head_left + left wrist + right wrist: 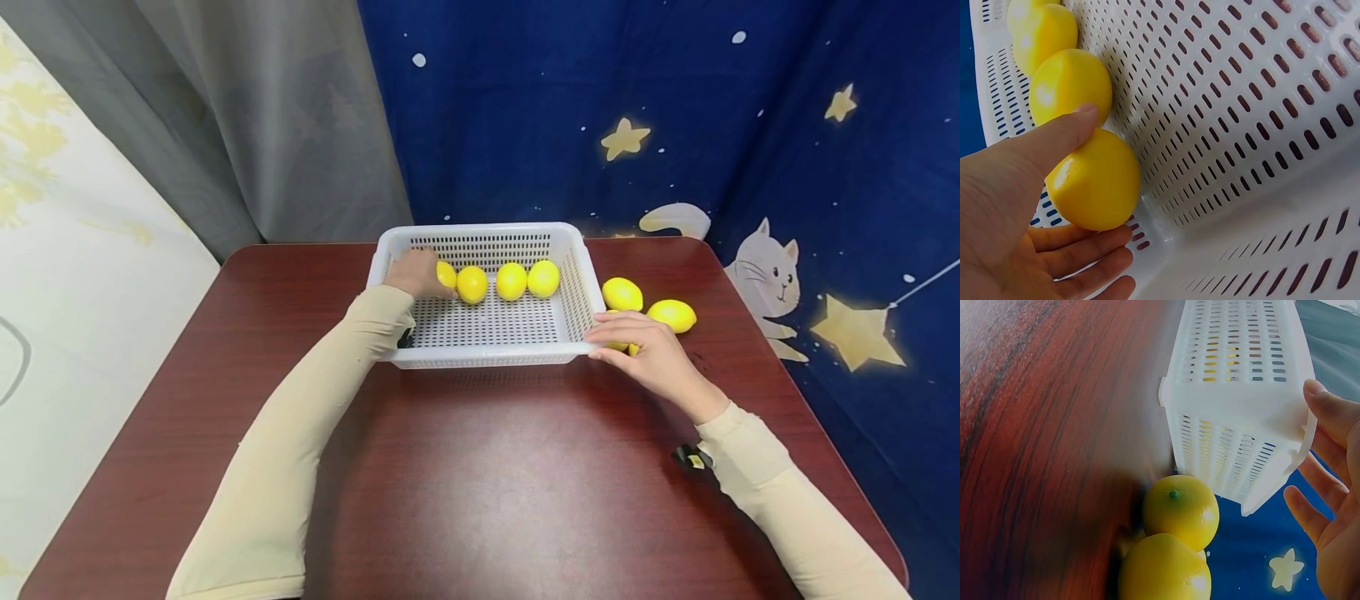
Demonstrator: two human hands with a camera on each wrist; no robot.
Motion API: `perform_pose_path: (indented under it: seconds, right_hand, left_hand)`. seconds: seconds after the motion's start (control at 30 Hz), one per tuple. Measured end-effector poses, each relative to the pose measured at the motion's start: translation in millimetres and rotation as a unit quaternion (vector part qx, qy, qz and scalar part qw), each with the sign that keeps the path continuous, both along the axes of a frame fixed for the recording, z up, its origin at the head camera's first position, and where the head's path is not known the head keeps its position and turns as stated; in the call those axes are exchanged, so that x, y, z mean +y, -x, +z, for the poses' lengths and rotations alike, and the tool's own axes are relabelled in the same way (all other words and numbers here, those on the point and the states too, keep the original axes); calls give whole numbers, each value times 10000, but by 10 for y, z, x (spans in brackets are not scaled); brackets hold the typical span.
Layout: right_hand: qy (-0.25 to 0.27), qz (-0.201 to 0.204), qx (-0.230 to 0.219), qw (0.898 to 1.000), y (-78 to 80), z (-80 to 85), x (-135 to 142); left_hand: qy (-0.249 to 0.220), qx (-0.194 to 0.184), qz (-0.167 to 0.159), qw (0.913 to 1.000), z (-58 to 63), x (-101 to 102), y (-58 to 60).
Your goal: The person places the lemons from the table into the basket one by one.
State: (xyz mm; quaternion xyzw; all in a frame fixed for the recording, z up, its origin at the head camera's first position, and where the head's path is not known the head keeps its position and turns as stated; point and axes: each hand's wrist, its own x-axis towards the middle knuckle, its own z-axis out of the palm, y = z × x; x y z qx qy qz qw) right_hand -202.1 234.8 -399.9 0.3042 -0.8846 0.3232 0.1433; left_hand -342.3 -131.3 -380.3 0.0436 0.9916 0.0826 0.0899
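Observation:
A white plastic basket with slotted walls stands on the table, with several yellow lemons in a row along its far side. Inside its left end, my left hand holds the leftmost lemon. The left wrist view shows the thumb on top and the fingers curled below; a neighbouring lemon touches the held one. At the near right corner, my right hand grips the basket rim between thumb and fingers.
Outside the basket's right end lie several more lemons, some partly hidden behind my right hand. The dark red table reaches back to a grey curtain and a blue starry curtain.

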Motion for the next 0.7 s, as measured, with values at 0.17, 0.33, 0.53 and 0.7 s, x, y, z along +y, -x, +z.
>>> perform_pose_path:
  seconds: [0.17,0.33,0.53,0.7]
  right_hand:
    - [43,11,-25,10000,-5,-5,5]
    - [31,-11,-76,10000,-4,-6,4]
    - [59,45,-19,10000,-3,-8,5]
    - [67,55,15,10000,-8,-7,7]
  left_hand:
    - [45,-40,-8,10000,-5,34,-10]
    - [-67,-65,-4,10000,6,73,-29]
    - [-80,-59,-119,9999,18,96,-37]
    - [-25,-16,-198,9998,22,128,-33]
